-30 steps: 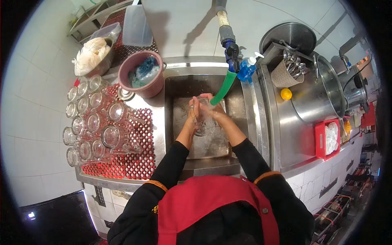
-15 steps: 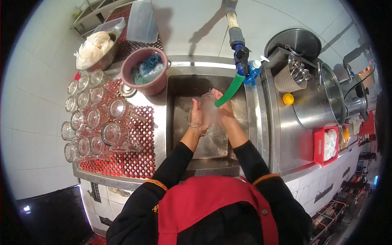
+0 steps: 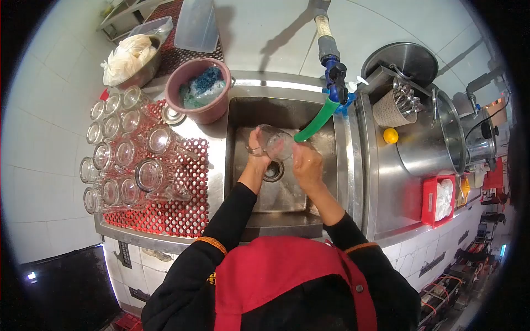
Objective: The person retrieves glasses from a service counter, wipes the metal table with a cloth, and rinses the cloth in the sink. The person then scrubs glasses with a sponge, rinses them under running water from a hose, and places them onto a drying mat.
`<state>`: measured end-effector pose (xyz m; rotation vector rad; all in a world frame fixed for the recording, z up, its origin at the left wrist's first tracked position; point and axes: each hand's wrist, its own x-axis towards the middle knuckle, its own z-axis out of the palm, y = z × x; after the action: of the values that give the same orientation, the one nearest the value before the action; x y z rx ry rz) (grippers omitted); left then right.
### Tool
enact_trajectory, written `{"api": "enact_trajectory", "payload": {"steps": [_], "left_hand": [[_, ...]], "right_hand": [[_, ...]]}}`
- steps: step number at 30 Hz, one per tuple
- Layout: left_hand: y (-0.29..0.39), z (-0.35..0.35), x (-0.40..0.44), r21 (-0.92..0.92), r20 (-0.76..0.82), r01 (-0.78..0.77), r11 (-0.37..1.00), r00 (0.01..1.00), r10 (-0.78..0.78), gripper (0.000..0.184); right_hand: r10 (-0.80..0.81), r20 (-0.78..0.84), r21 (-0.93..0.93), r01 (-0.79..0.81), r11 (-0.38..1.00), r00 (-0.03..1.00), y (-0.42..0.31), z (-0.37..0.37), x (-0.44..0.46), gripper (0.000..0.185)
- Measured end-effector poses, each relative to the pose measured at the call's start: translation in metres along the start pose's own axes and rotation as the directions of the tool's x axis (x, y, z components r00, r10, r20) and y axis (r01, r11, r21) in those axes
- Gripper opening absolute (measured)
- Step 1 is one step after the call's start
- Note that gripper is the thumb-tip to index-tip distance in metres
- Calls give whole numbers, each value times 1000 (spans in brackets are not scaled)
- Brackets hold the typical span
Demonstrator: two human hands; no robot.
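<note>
Over the steel sink (image 3: 323, 212), a clear glass mug (image 3: 277, 144) is held between my two hands. My left hand (image 3: 257, 150) wraps round its left side. My right hand (image 3: 307, 165) grips its right side, with the fingers closed. The end of the green hose (image 3: 318, 122) is just above my right hand, beside the mug; whether water is running from it is hard to make out. Beneath the mug, the drain (image 3: 273, 171) shows in the sink bottom.
Several upturned glass mugs (image 3: 149, 175) stand on a red perforated mat (image 3: 190, 212) at left. A pink bucket (image 3: 208, 110) with scrubbers is behind them. To the right are a basket of spoons (image 3: 386, 110), a yellow ball-like item (image 3: 391, 135) and a red bin (image 3: 429, 201).
My hands were close together under the hose in blurred spray; now they are further apart round the mug, which shows clearly. My right hand has moved lower and closed on the mug.
</note>
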<state>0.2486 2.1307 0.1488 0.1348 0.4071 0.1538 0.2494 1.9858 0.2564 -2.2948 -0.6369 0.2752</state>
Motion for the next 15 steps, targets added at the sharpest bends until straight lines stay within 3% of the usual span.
{"api": "enact_trajectory", "payload": {"steps": [1, 2, 3, 5, 6, 7, 8, 9, 10, 11, 12, 14, 15], "left_hand": [[0, -1, 5, 81, -21, -26, 996, 999, 27, 26], [-1, -4, 9, 162, -40, -49, 986, 998, 57, 23], [-3, 10, -2, 162, -41, -48, 986, 998, 56, 23], [-9, 36, -21, 339, -32, -117, 933, 990, 136, 23], [-14, 32, -18, 338, -30, -119, 934, 990, 137, 23], [-19, 28, -15, 368, -5, -122, 922, 991, 133, 24], [-25, 22, -12, 399, 15, -122, 909, 992, 126, 26], [-31, 19, -10, 399, 14, -122, 909, 992, 127, 26], [-35, 17, -8, 397, 2, -185, 899, 980, 201, 26], [-38, 13, -5, 395, -10, -246, 885, 962, 272, 26], [-36, 9, 0, 392, -8, -248, 886, 962, 273, 26], [-24, -3, 7, 86, 67, 92, 992, 993, -98, 23], [-18, 3, 0, 86, 64, 93, 992, 993, -98, 23]], "right_hand": [[-259, -74, -144, 247, 958, 963, -1, 5, 1, 17], [-507, -107, -298, 459, 837, 855, 0, 11, 3, 15], [-506, -107, -297, 458, 838, 856, 5, 21, 5, 15], [-433, 101, -471, 427, 772, 895, 20, 43, 18, 7], [-435, 101, -472, 428, 771, 895, 21, 48, 29, 7], [-164, 85, -291, 182, 939, 983, 22, 52, 44, 8], [122, 128, -100, -109, 989, 984, 25, 59, 50, 11], [122, 129, -99, -109, 989, 984, 32, 71, 51, 11], [185, 59, 439, -192, 877, 981, 38, 83, 53, 12], [276, 33, 848, -173, 501, 961, 33, 84, 52, 13], [274, 32, 847, -171, 504, 961, 32, 81, 50, 13], [235, 139, 980, -168, 109, 962, 26, 66, 41, 16], [237, 141, 979, -170, 108, 961, 20, 55, 36, 16]]}}
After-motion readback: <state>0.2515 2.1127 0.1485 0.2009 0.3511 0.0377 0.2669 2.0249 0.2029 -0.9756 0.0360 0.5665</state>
